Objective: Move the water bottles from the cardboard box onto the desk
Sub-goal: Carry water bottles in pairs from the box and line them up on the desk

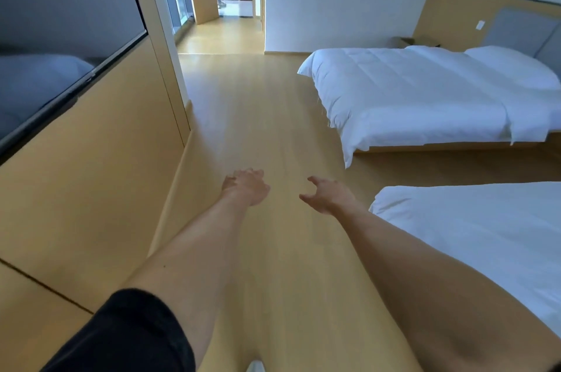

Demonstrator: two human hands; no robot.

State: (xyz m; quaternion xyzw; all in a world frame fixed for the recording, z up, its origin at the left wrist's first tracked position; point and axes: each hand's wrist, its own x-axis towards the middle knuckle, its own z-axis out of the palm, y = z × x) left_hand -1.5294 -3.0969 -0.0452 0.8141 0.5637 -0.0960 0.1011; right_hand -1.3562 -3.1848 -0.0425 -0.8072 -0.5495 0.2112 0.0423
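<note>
Both my arms stretch forward over the wooden floor. My left hand [246,186] is empty, fingers loosely apart, palm down. My right hand [329,194] is also empty, fingers spread, thumb up. A cardboard box [420,41] with open flaps stands far back on the right, behind the far bed beside its headboard. Its contents are hidden. No water bottles and no desk are in view.
Two beds with white duvets line the right side, a far bed [425,92] and a near bed [485,232]. A wall-mounted dark screen [60,38] hangs on the wood-panelled left wall. The wooden floor [258,116] runs ahead to a hallway [224,28].
</note>
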